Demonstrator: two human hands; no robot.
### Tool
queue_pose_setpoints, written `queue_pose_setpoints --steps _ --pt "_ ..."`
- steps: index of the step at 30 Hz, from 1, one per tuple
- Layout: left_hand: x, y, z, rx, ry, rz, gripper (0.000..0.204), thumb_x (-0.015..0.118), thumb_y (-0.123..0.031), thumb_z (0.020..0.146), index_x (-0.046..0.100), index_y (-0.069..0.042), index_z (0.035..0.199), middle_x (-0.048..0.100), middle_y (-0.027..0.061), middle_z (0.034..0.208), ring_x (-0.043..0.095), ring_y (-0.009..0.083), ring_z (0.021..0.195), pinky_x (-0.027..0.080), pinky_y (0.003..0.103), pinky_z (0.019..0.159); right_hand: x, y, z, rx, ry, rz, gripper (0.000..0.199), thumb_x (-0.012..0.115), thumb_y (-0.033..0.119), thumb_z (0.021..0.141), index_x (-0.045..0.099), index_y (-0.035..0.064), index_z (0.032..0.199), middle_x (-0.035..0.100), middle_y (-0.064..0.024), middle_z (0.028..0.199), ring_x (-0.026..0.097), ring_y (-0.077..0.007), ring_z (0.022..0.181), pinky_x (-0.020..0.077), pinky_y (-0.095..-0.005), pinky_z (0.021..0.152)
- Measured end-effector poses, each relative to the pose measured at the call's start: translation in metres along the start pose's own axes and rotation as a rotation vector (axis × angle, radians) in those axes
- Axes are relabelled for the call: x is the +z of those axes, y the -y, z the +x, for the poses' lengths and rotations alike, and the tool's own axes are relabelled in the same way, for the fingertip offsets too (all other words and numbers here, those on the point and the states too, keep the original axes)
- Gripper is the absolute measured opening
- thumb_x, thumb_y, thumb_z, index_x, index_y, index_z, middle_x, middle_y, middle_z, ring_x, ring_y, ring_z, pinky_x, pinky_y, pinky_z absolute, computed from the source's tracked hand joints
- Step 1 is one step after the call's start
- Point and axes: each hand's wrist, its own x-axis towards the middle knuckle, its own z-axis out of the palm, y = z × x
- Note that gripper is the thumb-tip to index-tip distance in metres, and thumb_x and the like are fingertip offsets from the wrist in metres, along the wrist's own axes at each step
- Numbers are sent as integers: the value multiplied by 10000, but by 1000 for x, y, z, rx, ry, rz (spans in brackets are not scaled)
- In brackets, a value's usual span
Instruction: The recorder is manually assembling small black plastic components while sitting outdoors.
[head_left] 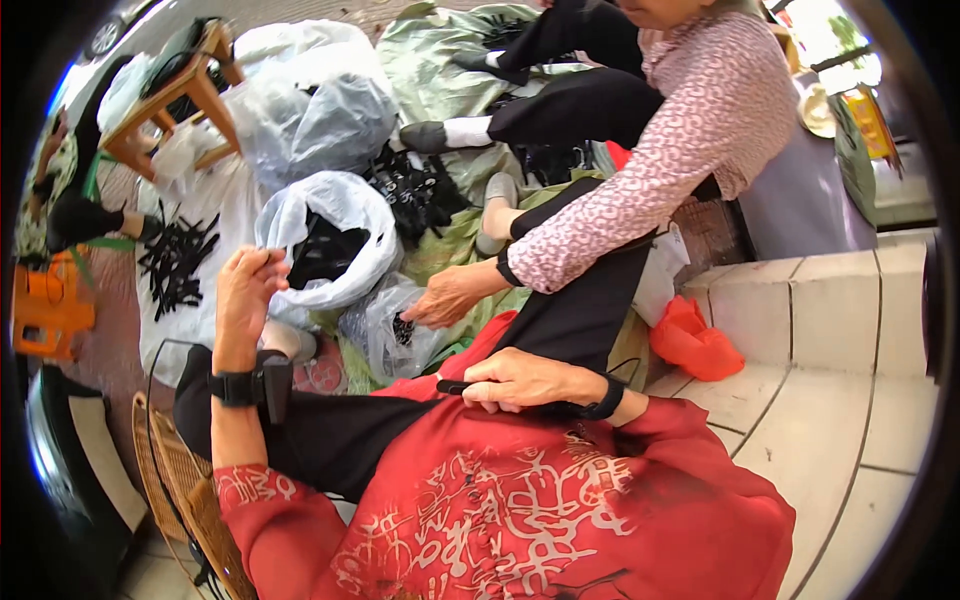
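Note:
My left hand (245, 285) is raised beside a white plastic bag (378, 240) that stands with its mouth wide, full of black pieces (325, 250). The fingers of that hand are curled together; whether anything is between them I cannot make out. Close to my lap, my right hand (525, 378) grips a small, flat black strip (453, 387), whose end sticks out past the thumb. Between my hands a co-worker's hand (450, 297) reaches to a clear plastic bag (385, 335) with small dark bits in it.
Black strips lie in a pile (178, 260) on white sheeting at left, and another black heap (415, 190) is beyond the bag. A wooden stool (150, 115), an orange plastic stool (50, 310) and a wicker chair (165, 470) stand leftward. A red bag (695, 340) lies by tiled steps (830, 310).

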Motion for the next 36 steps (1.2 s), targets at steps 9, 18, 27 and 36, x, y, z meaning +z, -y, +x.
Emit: queue_pose_setpoints --steps 9,18,27,36 --pt "33 2 10 -58 90 -21 61 519 -101 812 502 -47 789 601 115 778 587 161 612 480 258 501 -5 -9 -7 -3 -112 -78 258 436 216 854 558 -1 785 518 -28 581 484 -86 474 396 -235 446" --pt "36 3 7 -61 94 17 38 537 -96 807 511 -68 809 605 112 746 589 151 576 480 245 445 -4 -15 4 -86 -68 -81 295 434 251 859 512 14 702 510 -39 529 479 -110 428 374 -262 416" --pt "47 5 2 16 168 50 25 532 -69 798 514 -58 811 590 104 713 568 123 527 463 235 413 -3 -8 12 -265 -128 -183 313 428 242 856 454 -1 659 503 -72 527 499 -197 516 388 -316 533" --pt "53 4 -4 -16 143 115 127 529 -79 799 527 -29 915 580 87 700 550 119 484 438 226 389 5 -12 13 -273 -86 -132 318 442 244 838 481 -15 657 530 -93 528 524 -197 485 404 -323 484"
